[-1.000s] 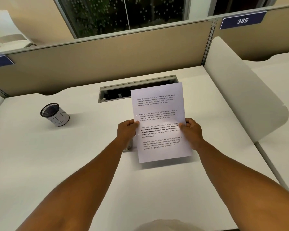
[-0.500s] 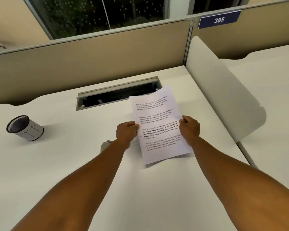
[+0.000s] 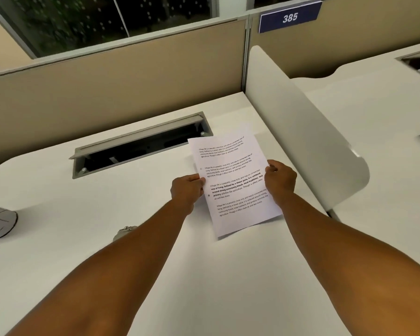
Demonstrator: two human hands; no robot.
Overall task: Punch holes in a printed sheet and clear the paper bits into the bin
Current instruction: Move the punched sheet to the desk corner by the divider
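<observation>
Both hands still pinch the printed sheet [image 3: 233, 183], left hand [image 3: 187, 190] and right hand [image 3: 280, 180] at its edges; it has swung right of the cable slot [image 3: 141, 147].

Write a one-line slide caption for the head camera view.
Both hands, left hand and right hand, hold a punched printed sheet by its side edges above the white desk.

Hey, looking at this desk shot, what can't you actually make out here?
Head view only:
- Hole punch: mostly hidden under the left forearm; only a grey corner shows.
- Mesh cup: cut off by the left frame edge.
- Printed sheet: small text, only partly legible.
- Cable tray: contents too dark to tell.
- Paper bits: none discernible.
</observation>
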